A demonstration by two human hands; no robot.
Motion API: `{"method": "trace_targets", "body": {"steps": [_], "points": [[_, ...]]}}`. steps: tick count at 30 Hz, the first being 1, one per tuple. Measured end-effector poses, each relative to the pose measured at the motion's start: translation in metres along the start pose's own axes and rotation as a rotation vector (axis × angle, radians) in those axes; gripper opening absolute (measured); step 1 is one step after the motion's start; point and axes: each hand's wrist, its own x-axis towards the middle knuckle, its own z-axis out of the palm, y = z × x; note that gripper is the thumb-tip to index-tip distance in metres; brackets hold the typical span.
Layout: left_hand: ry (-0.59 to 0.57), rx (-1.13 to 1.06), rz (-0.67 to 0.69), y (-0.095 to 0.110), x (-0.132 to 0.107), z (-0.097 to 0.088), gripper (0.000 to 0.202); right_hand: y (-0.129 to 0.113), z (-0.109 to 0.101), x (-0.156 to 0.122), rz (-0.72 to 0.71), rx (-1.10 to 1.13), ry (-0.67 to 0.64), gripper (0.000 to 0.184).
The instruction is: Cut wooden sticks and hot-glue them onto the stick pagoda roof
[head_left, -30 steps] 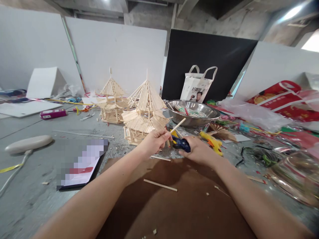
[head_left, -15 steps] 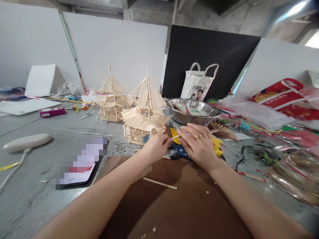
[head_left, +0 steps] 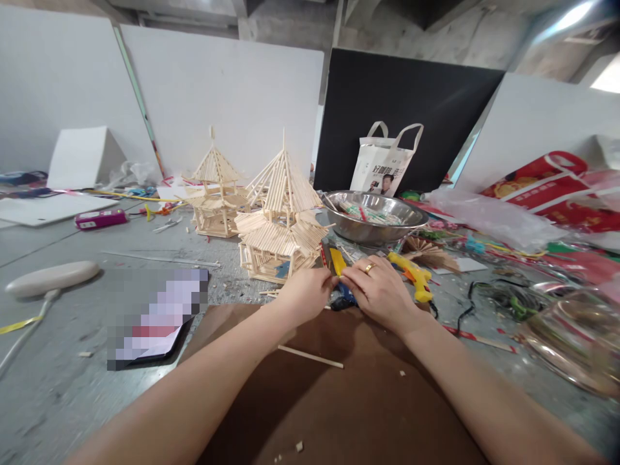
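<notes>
My left hand [head_left: 305,294] and my right hand [head_left: 380,290] meet fingertip to fingertip just above the far edge of a brown cardboard sheet [head_left: 339,400]. Both are pinched closed on a thin wooden stick, which the fingers almost wholly hide. My right hand wears a gold ring. A blue tool [head_left: 345,298] lies under the fingertips, with a yellow part [head_left: 338,261] just behind. A two-tier pagoda model of wooden sticks [head_left: 281,226] stands right behind my left hand. One loose stick [head_left: 310,356] lies on the cardboard.
A second stick pagoda [head_left: 216,194] stands further back left. A steel bowl [head_left: 375,219] and a white tote bag [head_left: 385,161] are behind my right hand, with a yellow glue gun [head_left: 409,274] beside it. A dark tablet [head_left: 155,316] lies left. Plastic clutter fills the right.
My right hand let go of the blue tool and came over to my left hand's stick. Both hands sank towards the table, and the stick's free end no longer shows.
</notes>
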Motion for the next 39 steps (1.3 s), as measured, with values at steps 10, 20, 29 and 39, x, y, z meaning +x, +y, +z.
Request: {"method": "trace_targets", "body": {"steps": [10,20,29,39], "points": [[0.057,0.031,-0.071,0.002,-0.001,0.002,0.035,-0.009,0.005,0.002,0.087,0.014,-0.016,0.033],[-0.164,-0.270,0.191,-0.012,0.001,-0.020,0.034,0.000,-0.006,0.003,-0.074,0.436,-0.052,0.024],[-0.261,-0.102,0.113,-0.011,0.000,-0.020,0.029,0.020,0.004,0.002,0.183,0.449,-0.121,0.027],[-0.161,-0.114,-0.046,-0.003,-0.001,-0.057,0.019,0.003,-0.042,0.049,0.233,0.576,-0.295,0.039]]}}
